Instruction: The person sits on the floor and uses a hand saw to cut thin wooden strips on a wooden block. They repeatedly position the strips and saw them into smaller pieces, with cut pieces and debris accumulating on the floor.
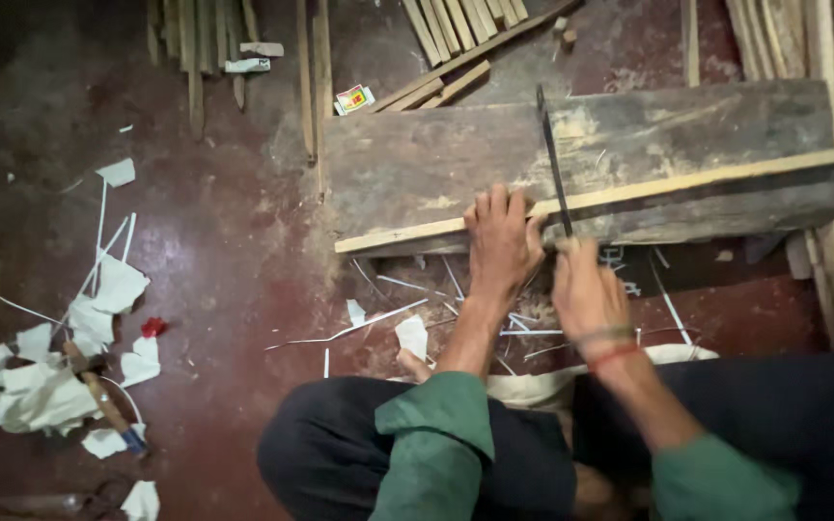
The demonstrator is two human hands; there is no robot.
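Left hand (502, 236): pressed flat on the thin stick (629, 193), fingers spread.
Right hand (586, 294): closed tight on the dark blade (554, 164).
Stick: lies across the big wood block (436, 164).

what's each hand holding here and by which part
The right hand grips a thin dark blade at its lower end. The left hand presses down on a long pale wooden strip near its left end.

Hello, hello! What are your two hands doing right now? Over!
Left hand pressing thin wooden strip onto big plank. Right hand gripping dark blade, edge on strip. Shavings on floor, nothing blocking.
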